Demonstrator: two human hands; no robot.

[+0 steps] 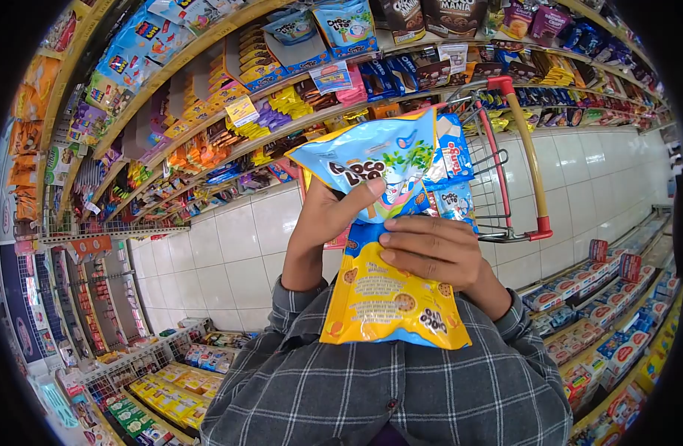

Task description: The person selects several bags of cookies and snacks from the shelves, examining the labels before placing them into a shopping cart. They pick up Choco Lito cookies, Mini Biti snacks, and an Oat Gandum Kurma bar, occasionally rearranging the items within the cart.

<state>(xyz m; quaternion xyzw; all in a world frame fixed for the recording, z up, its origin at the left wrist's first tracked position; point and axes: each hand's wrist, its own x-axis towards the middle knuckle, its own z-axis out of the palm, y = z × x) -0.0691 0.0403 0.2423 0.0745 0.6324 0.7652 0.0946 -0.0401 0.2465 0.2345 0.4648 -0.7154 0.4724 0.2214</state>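
In front of the checked shirt, my left hand grips a light blue Choco Lito packet, its thumb lying across the front. Just below and to the right, my right hand has its fingers closed over the top of a yellow and blue Choco Lito packet, which hangs down against the shirt. The two packets meet between the hands. Behind them stands a shopping cart with a red and yellow handle, holding a blue and white packet and another Choco Lito packet.
Snack shelves curve across the top and left. More shelves of boxed goods run along the lower right. A wire rack with yellow packs stands at the lower left. White floor tiles show between them.
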